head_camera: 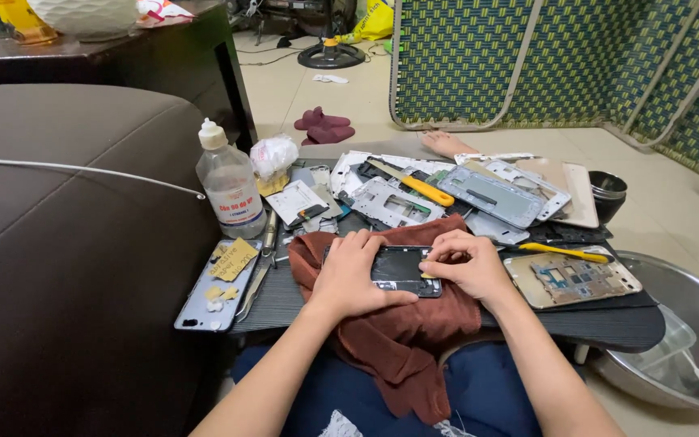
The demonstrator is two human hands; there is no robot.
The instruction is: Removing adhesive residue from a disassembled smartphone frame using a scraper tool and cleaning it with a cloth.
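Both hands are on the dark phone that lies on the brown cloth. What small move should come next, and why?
Probably peel slowly at the phone's right edge. The right hand pinches there, the left hand pins the phone flat on the brown cloth.

Head-worn camera, looking down and forward

A single close view from above the person's lap takes in the cluttered counter (pixel 608 324), with the floor (pixel 349 89) stretching away beyond toward a far corner.

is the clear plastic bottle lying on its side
No, the clear bottle stands upright on the tray's left end, white cap on top.
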